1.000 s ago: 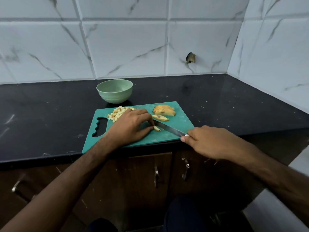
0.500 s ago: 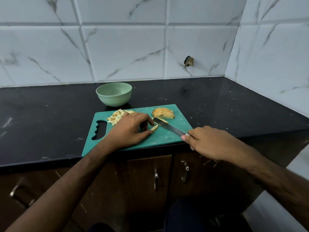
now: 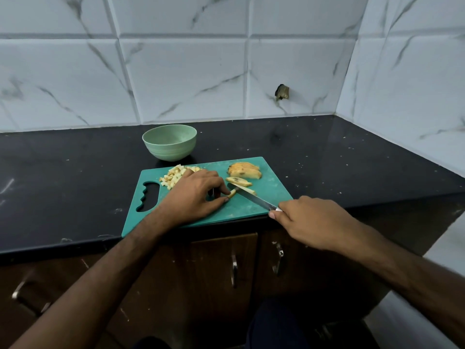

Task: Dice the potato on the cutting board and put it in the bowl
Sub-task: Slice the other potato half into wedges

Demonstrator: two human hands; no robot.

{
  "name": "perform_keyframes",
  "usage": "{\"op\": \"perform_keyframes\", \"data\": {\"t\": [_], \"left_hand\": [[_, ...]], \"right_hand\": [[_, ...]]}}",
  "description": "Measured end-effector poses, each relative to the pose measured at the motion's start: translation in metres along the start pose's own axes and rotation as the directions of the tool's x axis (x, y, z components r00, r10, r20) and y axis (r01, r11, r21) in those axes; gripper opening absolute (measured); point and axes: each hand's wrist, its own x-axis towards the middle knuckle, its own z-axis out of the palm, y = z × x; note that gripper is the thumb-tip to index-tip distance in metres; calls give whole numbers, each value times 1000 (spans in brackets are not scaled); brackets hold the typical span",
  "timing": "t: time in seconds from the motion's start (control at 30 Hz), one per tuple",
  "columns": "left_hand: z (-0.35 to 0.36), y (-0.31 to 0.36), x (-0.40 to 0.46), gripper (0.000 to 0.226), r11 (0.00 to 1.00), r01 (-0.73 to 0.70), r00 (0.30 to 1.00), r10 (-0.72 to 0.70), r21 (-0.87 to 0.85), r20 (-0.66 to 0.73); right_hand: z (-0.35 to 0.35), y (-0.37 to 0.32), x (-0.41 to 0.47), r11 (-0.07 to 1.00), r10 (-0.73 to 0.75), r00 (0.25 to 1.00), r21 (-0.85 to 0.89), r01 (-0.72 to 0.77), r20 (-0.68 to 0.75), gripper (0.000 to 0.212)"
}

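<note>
black counter, cutting board, bowl

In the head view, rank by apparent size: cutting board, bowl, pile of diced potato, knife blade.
1. cutting board
2. bowl
3. pile of diced potato and knife blade: too alike to rank.

You've got white marble-look wall tiles meeting in a corner on the right, one with a chipped hole. The black table is speckled, with brown cabinet doors and metal handles underneath.
</note>
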Motion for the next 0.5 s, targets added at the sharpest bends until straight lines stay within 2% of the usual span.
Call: {"op": "perform_keyframes", "data": {"t": [0.1, 0.33, 0.5], "left_hand": [[-1, 1, -3, 18, 999, -10, 1000, 9, 36, 13], [-3, -1, -5, 23, 1000, -8, 999, 8, 10, 50], [-3, 1, -5, 26, 1000, 0, 998, -2, 28, 55]], "right_hand": [[-3, 6, 1, 999, 29, 999, 29, -28, -44, 44], [-7, 7, -13, 1000, 3, 999, 13, -3, 44, 46], [3, -3, 0, 999, -12, 1000, 53, 11, 9, 45]]}}
